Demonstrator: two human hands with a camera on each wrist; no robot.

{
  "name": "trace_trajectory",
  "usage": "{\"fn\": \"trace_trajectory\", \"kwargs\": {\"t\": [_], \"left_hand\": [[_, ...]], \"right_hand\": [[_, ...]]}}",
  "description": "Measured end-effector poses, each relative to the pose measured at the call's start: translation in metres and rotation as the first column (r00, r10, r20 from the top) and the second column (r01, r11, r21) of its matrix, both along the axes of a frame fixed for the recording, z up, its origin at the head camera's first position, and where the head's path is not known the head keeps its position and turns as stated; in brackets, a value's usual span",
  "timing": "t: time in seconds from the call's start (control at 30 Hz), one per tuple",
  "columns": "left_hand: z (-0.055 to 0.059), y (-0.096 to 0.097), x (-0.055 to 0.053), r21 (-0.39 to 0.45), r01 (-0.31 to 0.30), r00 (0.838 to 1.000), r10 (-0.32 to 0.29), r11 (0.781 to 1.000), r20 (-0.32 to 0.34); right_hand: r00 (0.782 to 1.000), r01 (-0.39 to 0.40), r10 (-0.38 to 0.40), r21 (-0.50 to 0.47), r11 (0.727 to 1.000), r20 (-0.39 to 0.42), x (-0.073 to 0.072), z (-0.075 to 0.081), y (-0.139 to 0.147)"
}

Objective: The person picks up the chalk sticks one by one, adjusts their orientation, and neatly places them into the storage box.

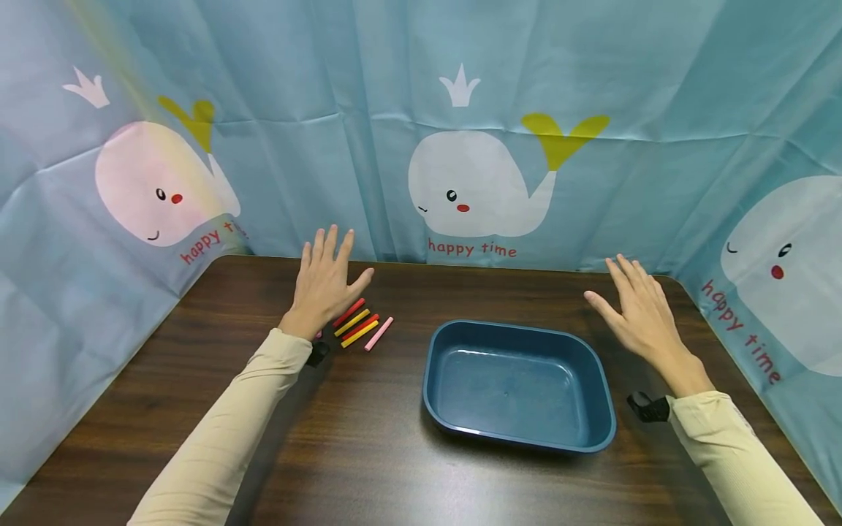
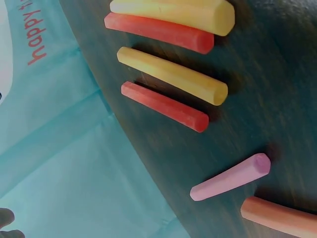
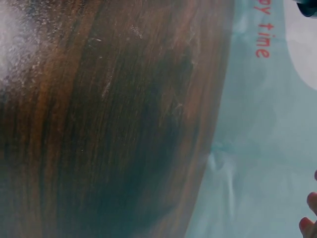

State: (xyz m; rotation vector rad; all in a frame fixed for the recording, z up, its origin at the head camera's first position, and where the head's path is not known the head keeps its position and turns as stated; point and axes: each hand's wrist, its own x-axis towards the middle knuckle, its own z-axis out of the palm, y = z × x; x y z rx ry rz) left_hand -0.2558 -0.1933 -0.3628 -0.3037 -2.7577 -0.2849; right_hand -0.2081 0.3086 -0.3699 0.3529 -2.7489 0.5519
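My left hand point(image 1: 325, 281) is held over the table's left part with fingers straight and spread, holding nothing. Close beside it lie several sticks that look like chalk: two yellow sticks point(image 1: 359, 334), two red sticks point(image 1: 349, 312) and a pink stick point(image 1: 378, 334). In the left wrist view an orange stick point(image 2: 280, 217) also shows, partly cut off by the frame; in the head view the left wrist area covers that spot. Out to the right, my right hand point(image 1: 641, 314) is extended with straight fingers, nothing in it, beyond the right side of a blue plastic tray point(image 1: 506, 394).
The dark wooden table point(image 1: 368, 453) carries the tray right of centre. A light blue curtain point(image 1: 368, 190) printed with whales hangs along the table's back and sides. Both wrists wear black straps point(image 1: 647, 408).
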Motion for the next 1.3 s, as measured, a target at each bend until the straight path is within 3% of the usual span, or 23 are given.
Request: {"fn": "trace_trajectory", "kwargs": {"t": [0.57, 1.1, 1.3], "left_hand": [[0.005, 0.005, 0.008, 0.015, 0.004, 0.999, -0.005, 1.0, 0.043], [0.003, 0.003, 0.018, -0.004, 0.013, 0.992, -0.013, 1.0, 0.124], [0.002, 0.004, 0.021, 0.008, 0.022, 0.992, -0.023, 1.0, 0.123]], "right_hand": [[1.0, -0.001, 0.001, -0.044, 0.999, -0.003, 0.02, -0.001, 0.005], [1.0, -0.017, 0.018, -0.116, 0.993, 0.008, 0.036, -0.005, 0.003], [0.999, -0.032, 0.034, -0.136, 0.99, 0.007, 0.046, -0.008, -0.001]]}}
